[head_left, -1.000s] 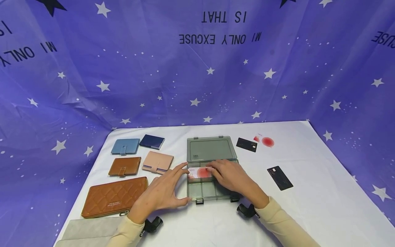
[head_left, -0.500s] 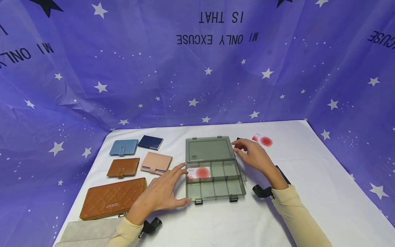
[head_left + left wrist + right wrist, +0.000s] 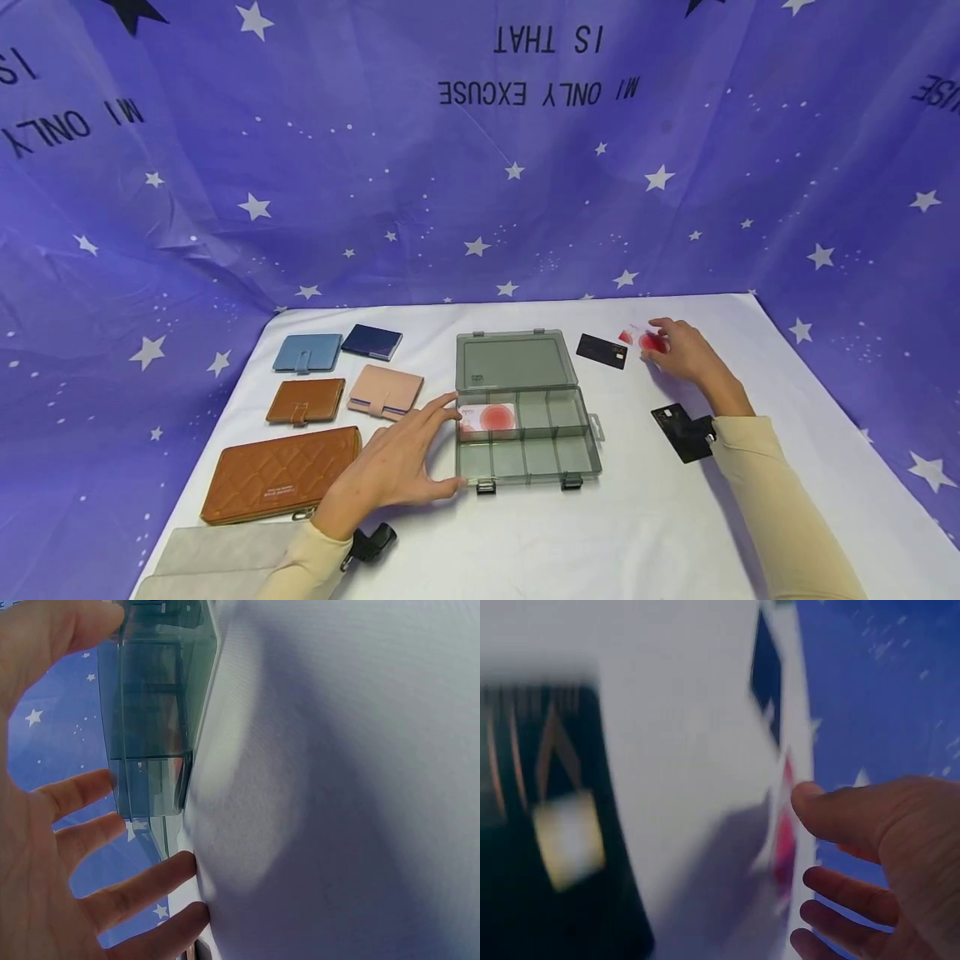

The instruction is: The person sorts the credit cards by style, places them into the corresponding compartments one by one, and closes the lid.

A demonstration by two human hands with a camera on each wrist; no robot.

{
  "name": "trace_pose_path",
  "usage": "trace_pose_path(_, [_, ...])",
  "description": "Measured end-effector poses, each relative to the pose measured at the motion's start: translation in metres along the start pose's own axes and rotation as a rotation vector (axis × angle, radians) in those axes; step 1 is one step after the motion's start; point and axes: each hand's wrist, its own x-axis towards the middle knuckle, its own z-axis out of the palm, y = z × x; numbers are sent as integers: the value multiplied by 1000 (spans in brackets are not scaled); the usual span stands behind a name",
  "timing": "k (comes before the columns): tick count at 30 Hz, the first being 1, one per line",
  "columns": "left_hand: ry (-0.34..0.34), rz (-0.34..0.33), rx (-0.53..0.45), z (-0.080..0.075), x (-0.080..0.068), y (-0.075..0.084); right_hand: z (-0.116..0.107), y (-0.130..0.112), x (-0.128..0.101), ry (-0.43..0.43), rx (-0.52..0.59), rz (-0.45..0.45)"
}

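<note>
In the head view my left hand [image 3: 397, 462] spans the left side of a clear grey compartment box [image 3: 543, 457], thumb at its front corner and fingertips at the back. Its fingers spread beside the box wall in the left wrist view. The box lies with its lid [image 3: 514, 361] folded back, and a white card with a red circle [image 3: 487, 418] lies in its left rear part. My right hand [image 3: 688, 357] reaches over another red and white card [image 3: 636, 336] at the back right, partly hiding it. The right wrist view shows thumb and fingers apart beside that card.
Black cards lie right of the box: one [image 3: 602, 351] near the lid, one [image 3: 678, 433] under the right wrist. To the left are blue [image 3: 307, 353], navy [image 3: 371, 342], pink [image 3: 386, 390] and brown [image 3: 305, 402] card holders, a quilted wallet [image 3: 281, 475] and a grey case [image 3: 225, 550].
My right hand has left the card in the box and moved right, past the near black card, to the red and white card at the back. The left hand stays at the box.
</note>
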Motion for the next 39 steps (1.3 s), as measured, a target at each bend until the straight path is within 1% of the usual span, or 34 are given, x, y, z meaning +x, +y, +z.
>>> trace_pose_path(5, [-2,0,-9,-1,0,0,-3,17,7,-54,-9,33])
trace_pose_path(8, [1,1,-7,-1,0,0,-4,18,7,-62,-12,52])
trace_pose_path(10, [2,-1,-5,-1,0,0,-3,15,6,-50,-13,67])
trace_pose_path(15, [2,2,-10,-2,0,-1,2,10,-3,32,-4,96])
trace_pose_path(20, [4,6,-20,-2,0,0,8,5,-15,116,-5,89])
trace_pose_path(22, [6,5,-21,-2,0,0,10,2,-18,152,14,81])
trace_pose_path(25, [9,-1,-16,-2,-1,-1,11,-4,-22,212,73,62])
trace_pose_path(29, [4,-3,-24,-1,-2,-1,14,-17,-27,263,136,15])
trace_pose_path(31, [2,-4,-29,-1,-2,-1,15,-27,-28,282,149,-12])
trace_pose_path(36, [6,-11,-30,-1,-1,-1,17,-59,-27,326,173,-91])
trace_pose_path(39, [-1,-10,-33,-1,0,-1,19,-80,-30,318,190,-129])
